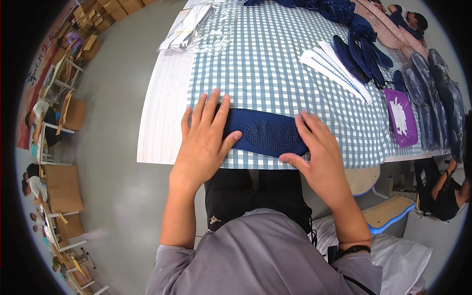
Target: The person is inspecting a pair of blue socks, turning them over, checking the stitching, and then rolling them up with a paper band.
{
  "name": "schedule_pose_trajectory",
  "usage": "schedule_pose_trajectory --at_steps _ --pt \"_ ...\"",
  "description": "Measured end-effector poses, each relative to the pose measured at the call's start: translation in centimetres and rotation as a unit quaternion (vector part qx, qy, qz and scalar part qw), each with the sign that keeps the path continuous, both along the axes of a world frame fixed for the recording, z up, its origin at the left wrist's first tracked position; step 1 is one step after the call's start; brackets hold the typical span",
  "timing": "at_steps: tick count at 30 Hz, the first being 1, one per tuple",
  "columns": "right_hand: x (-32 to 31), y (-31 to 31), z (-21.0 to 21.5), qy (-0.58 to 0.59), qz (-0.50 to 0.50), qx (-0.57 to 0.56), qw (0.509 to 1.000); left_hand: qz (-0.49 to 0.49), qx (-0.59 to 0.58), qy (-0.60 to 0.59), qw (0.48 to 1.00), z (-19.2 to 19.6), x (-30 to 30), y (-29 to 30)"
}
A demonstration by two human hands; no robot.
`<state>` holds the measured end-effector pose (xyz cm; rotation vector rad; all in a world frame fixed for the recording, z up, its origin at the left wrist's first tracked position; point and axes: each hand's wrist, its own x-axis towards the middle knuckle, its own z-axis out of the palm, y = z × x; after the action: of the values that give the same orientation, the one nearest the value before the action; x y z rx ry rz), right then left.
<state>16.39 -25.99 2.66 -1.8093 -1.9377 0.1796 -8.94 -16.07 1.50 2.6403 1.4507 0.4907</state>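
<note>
Band (273, 133) lies flat near the table's (160, 118) near edge, dotted patch up, between and partly under both hands: left hand (204, 130) open, fingers spread across its left end; right hand (317, 147) loosely curved over its right end, thumb apart from fingers. Laying out looks done; the band is unbagged. Far right are bagged goods (425, 103); farther, white strips (337, 71) and loose navy pieces (361, 56), also unbagged.

Shows matt cloth in the oblong navy blue band (268, 132) at centre, rough on its dotted oval patch (273, 136). Shows creased cloth in the blue-and-white checked tablecloth (275, 64); wood grain on the pale tabletop (160, 118) at nine o'clock; glossy crinkles in the clear plastic bag (219, 39) at eleven; smooth plastic in the purple oblong tray (407, 140) at three.
</note>
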Motion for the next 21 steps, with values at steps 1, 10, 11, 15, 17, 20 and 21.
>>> schedule_pose_trajectory --at_steps 1,10,11,15,17,20,21 --pt "0.0 0.0 0.1 -0.001 -0.001 0.000 1.000 -0.001 0.000 -0.001 1.000 0.4 0.2 0.1" --pt "0.0 -0.1 0.5 0.029 -0.060 0.020 0.998 -0.084 -0.052 -0.084 0.992 2.0 0.1 2.8" --pt "-0.1 0.2 0.7 0.139 -0.054 -0.002 0.989 -0.085 -0.083 -0.084 0.989 2.8 0.1 2.9" --pt "-0.1 1.5 2.7 0.303 -0.067 -0.014 0.951 -0.086 -0.208 -0.214 0.950 4.0 -0.5 3.0" --pt "0.1 2.5 4.0 0.370 -0.076 0.002 0.926 -0.084 -0.214 -0.242 0.943 3.8 -1.2 2.8" --pt "1.8 4.7 5.8 0.382 -0.041 0.075 0.920 -0.061 -0.270 -0.337 0.900 3.8 -1.7 1.5" --pt "2.2 5.9 6.1 0.385 -0.039 0.077 0.919 -0.040 -0.317 -0.403 0.858 4.0 -1.8 0.8"
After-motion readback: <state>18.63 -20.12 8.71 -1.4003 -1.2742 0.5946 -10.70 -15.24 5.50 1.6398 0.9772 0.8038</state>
